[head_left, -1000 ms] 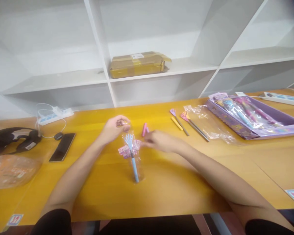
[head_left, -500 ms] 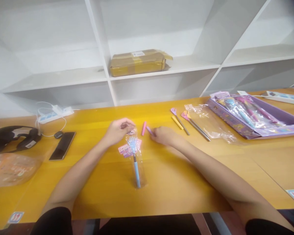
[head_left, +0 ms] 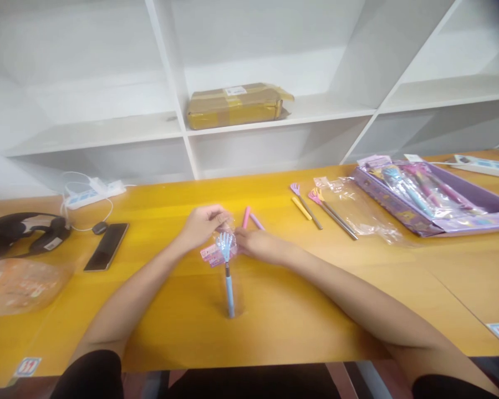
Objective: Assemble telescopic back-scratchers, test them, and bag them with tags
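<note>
A light blue back scratcher (head_left: pixel 230 293) with a hand-shaped head lies inside a clear plastic bag (head_left: pixel 238 288) with pink and purple tags (head_left: pixel 214 255). My left hand (head_left: pixel 205 224) pinches the bag's top edge. Closed fingers of my right hand (head_left: pixel 260 245) are at the bag's upper right side, and their tips are partly hidden. Just beyond the right hand lie a pink tube (head_left: pixel 246 216) and a purple tube (head_left: pixel 256 221). Farther right rest a purple-headed back scratcher (head_left: pixel 305 204), a yellow tube (head_left: pixel 301 208) and pink and yellow back scratchers (head_left: pixel 335 212) with bare metal rods.
Empty clear wrappers (head_left: pixel 368 221) lie beside a purple box (head_left: pixel 403 216) of packed back scratchers. To the left are a phone (head_left: pixel 107 247), a power strip (head_left: pixel 93 194), a black strapped object (head_left: pixel 25 235) and an orange bag (head_left: pixel 23 285). A taped carton (head_left: pixel 237 106) sits on the shelf.
My right hand has left the purple tube and moved left to the top of the bag. The purple tube now lies loose. The left hand still pinches the bag.
</note>
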Demonstrator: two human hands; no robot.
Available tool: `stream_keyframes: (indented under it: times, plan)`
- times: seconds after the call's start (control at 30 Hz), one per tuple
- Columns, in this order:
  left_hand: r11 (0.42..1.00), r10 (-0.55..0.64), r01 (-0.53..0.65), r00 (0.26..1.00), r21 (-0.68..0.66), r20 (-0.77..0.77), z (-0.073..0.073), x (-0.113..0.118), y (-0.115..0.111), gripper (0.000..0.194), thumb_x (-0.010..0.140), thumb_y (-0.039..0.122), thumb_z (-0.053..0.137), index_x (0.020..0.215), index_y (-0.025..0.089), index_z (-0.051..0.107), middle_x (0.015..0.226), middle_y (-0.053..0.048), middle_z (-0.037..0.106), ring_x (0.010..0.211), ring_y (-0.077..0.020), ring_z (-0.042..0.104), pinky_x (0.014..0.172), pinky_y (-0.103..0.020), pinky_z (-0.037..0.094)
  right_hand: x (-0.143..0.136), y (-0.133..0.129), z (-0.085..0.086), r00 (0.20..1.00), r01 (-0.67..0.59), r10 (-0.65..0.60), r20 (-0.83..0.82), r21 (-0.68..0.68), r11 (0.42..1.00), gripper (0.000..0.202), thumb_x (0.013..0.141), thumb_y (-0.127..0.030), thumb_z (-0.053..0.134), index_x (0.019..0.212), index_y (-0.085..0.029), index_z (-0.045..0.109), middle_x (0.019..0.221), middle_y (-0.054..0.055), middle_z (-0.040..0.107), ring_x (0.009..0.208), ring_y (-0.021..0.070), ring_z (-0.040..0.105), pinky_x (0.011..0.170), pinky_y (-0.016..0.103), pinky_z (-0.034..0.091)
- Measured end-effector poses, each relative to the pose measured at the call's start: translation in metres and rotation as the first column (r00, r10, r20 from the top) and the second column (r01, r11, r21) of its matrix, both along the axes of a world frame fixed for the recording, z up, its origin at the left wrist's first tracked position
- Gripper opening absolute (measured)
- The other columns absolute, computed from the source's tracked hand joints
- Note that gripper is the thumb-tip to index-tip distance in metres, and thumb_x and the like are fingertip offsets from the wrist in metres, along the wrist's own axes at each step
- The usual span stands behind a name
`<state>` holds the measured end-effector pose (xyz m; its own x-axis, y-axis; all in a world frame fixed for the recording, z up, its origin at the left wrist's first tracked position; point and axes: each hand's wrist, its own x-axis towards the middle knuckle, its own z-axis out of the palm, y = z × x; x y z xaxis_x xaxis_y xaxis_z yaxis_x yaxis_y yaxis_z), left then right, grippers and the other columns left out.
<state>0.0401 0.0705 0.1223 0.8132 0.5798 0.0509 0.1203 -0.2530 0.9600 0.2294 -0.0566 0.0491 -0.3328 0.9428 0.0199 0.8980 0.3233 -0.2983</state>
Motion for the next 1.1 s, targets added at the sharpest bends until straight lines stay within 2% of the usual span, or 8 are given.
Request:
stream_keyframes:
  times: [0.17,0.33,0.53,0.67,0.77,0.87,1.0,1.1]
  plan:
    - [0.999,0.017,-0.016,1.0,0.034,-0.026,-0.004,0.002,-0.002,0.052,0.091,0.066,0.069,0.076,0.016,0.067,0.073,-0.003,0.068,0.067,-0.0151,0.068,0.065,-0.026,0.053,0.006,-0.002,0.01,0.983,0.062,-0.097,-0.154,-0.218,0.974,0.03,0.094,-0.027,0.078,0.121,-0.016,0.07,0.119,0.012,0.071,0.1,0.0224,0.069,0.084,0.029,0.049]
    - [1.0,-0.003,0.003,0.999,-0.014,-0.036,-0.007,0.002,-0.003,0.058,0.09,0.073,0.069,0.081,0.015,0.071,0.075,-0.004,0.071,0.066,-0.0162,0.069,0.068,-0.028,0.055,0.01,-0.005,0.015,0.963,0.012,-0.125,-0.238,-0.427,0.904,0.021,0.082,-0.022,0.083,0.096,-0.017,0.068,0.104,0.006,0.072,0.088,0.0174,0.065,0.073,0.026,0.042]
    - [0.999,-0.03,0.029,0.999,-0.024,-0.017,-0.007,0.004,-0.004,0.051,0.095,0.07,0.066,0.092,0.019,0.065,0.067,0.0,0.069,0.059,-0.0159,0.068,0.062,-0.026,0.052,0.015,-0.017,0.046,0.939,-0.087,-0.092,-0.33,-0.489,0.868,0.008,0.091,-0.014,0.067,0.093,-0.019,0.061,0.083,0.001,0.07,0.08,0.0154,0.065,0.067,0.026,0.042]
    - [0.998,-0.032,0.033,0.999,-0.051,0.023,-0.008,0.005,-0.006,0.046,0.098,0.066,0.065,0.098,0.02,0.063,0.066,0.002,0.068,0.057,-0.0147,0.065,0.06,-0.025,0.051,0.026,-0.036,0.082,0.858,-0.017,-0.105,-0.503,-0.234,0.972,0.02,0.101,-0.02,0.06,0.12,-0.021,0.065,0.089,0.001,0.072,0.074,0.0134,0.064,0.068,0.027,0.048]
    - [0.994,-0.028,0.03,0.999,-0.102,0.02,-0.01,0.006,-0.006,0.046,0.097,0.065,0.066,0.099,0.02,0.064,0.066,0.002,0.066,0.057,-0.0148,0.063,0.059,-0.026,0.051,0.021,-0.048,0.096,0.711,0.103,-0.131,-0.691,-0.083,0.991,0.02,0.106,-0.031,0.058,0.124,-0.023,0.061,0.096,0.002,0.073,0.07,0.0122,0.065,0.063,0.027,0.052]
    - [0.988,-0.043,0.05,0.998,-0.147,0.048,-0.013,0.007,-0.007,0.047,0.094,0.066,0.069,0.097,0.019,0.064,0.067,0.003,0.064,0.057,-0.0132,0.061,0.059,-0.025,0.05,0.001,-0.048,0.09,0.605,0.15,-0.031,-0.796,0.075,0.986,0.014,0.106,-0.036,0.063,0.11,-0.023,0.059,0.1,0.003,0.073,0.084,0.015,0.07,0.074,0.031,0.058]
    - [0.976,-0.071,0.09,0.992,-0.196,0.103,-0.014,0.008,-0.012,0.05,0.095,0.067,0.069,0.095,0.017,0.066,0.075,0.002,0.063,0.064,-0.012,0.064,0.061,-0.023,0.051,-0.021,-0.035,0.064,0.737,0.231,0.057,-0.674,0.33,0.915,0.016,0.105,-0.032,0.066,0.095,-0.024,0.056,0.099,0.003,0.074,0.091,0.0169,0.07,0.087,0.036,0.056]
    - [0.951,-0.128,0.156,0.984,-0.268,0.121,-0.01,0.006,-0.016,0.056,0.097,0.072,0.061,0.102,0.017,0.067,0.082,-0.003,0.07,0.069,-0.0173,0.072,0.066,-0.029,0.058,-0.023,-0.027,0.052,0.733,0.297,0.055,-0.679,0.391,0.871,0.018,0.105,-0.028,0.064,0.093,-0.024,0.051,0.102,0.003,0.076,0.094,0.0168,0.072,0.088,0.034,0.054]
